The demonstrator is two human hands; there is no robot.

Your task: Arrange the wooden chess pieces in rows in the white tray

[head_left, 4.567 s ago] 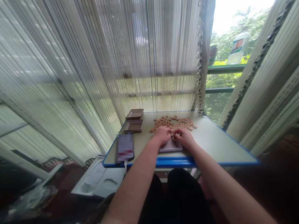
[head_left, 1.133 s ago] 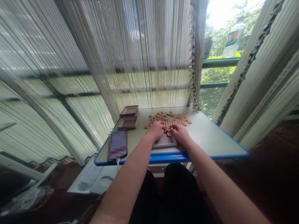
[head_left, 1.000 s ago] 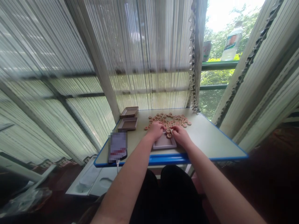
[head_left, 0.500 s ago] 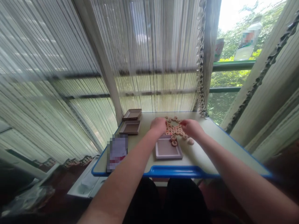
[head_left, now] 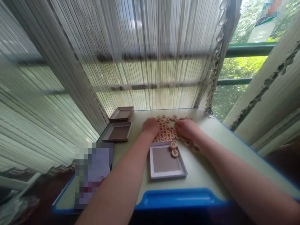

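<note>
A heap of several round wooden game discs (head_left: 168, 130) lies on the pale table (head_left: 211, 162) with a blue rim. My left hand (head_left: 151, 126) rests on the left side of the heap, fingers curled down over the discs. On the right side sits my right hand (head_left: 187, 128), its fingers also bent onto the discs. Whether either hand grips a disc is hidden. Just in front of the heap lies a shallow square tray (head_left: 166, 161), with two discs (head_left: 173, 149) in its far right corner.
Two brown shallow trays (head_left: 118, 131) (head_left: 122, 113) lie at the table's back left. A phone (head_left: 92, 173) lies at the front left edge. Striped curtains hang behind the table, and a window with a bottle (head_left: 264, 22) on its ledge is at the right.
Both hands left the near tray and moved farther out onto the heap of discs. The camera came closer and lower over the table. Two discs now show in the tray.
</note>
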